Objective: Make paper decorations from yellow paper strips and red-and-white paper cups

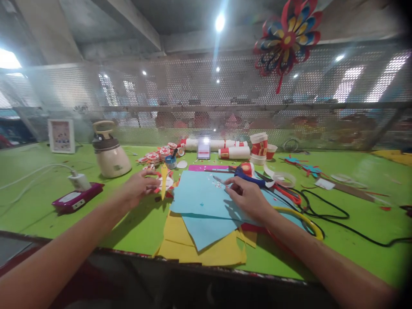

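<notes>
My left hand [140, 186] reaches to a red and white paper flower [167, 183], its fingers apart at the flower's left edge. A yellow paper strip [164, 178] stands across that flower. My right hand [247, 197] is over light blue sheets [196, 193], its fingers closed on a slim grey tool [219, 178] whose tip points left. White and red paper scraps lie by the tip. Yellow sheets [206, 251] stick out beneath the blue ones.
Blue-handled scissors [249, 177], orange-handled scissors [289, 194] and a yellow handle [309, 221] lie right of the sheets. Behind are paper cups [259, 148], a phone [204, 148] and finished paper flowers [154, 156]. A jug [111, 154] and purple power strip [77, 198] stand left.
</notes>
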Demonstrator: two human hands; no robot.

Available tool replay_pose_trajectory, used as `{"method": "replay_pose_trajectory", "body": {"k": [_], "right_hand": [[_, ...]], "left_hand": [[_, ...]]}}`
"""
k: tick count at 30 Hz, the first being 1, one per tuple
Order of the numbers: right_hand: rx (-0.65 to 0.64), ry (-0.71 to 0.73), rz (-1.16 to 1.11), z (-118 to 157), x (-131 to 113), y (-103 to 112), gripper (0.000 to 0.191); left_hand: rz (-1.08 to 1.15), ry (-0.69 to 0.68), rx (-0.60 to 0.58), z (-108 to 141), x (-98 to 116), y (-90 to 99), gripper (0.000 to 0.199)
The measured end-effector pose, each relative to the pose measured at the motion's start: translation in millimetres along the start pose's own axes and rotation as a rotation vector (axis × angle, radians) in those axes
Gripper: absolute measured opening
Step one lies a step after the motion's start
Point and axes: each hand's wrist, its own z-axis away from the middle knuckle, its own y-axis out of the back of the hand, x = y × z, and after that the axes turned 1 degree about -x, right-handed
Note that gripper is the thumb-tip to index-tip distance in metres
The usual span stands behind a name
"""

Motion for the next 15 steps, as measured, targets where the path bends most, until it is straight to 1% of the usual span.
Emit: {"method": "replay_pose_trajectory", "body": {"k": [4,7,10,15], "right_hand": [[-0.011,0.018,0.015,0,2,0,0.019],[-0.029,0.023,0.025,0,1,0,0.019],[-0.044,0.025,0.048,1,0,-1,0.020],[-0.042,0.026,0.077,0,3,-4,0.020]], "left_hand": [[-0.099,0.011,0.069,10,-16,29.4,0.046],[-0.223,0.021,0.063,16,-24,45.5,0.044],[-0.287,0.018,0.047,17,-29,49.7,0.041],[-0.329,-0.010,0.099,11,-29,42.8,0.033]]}}
